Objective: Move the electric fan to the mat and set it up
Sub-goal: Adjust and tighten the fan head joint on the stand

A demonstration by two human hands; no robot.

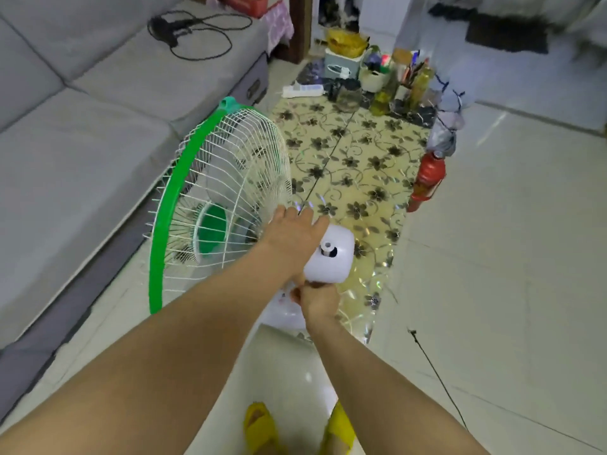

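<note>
We grip fan [230, 205] neck with closed right hand [317, 300]; open left hand [292, 231] steadies motor housing; mat [354, 165] directly ahead.

left grip [292, 231] spread flat, right grip [317, 298] clenched.

Grey sofa [82, 152] close along the left of the electric fan [220, 205], patterned mat [358, 159] bare through its middle, bottles and jars [387, 80] crowding its far end, red bottle [427, 180] at its right edge, tiled floor [509, 241] open to the right, thin black cord [437, 376] crossing it
</note>
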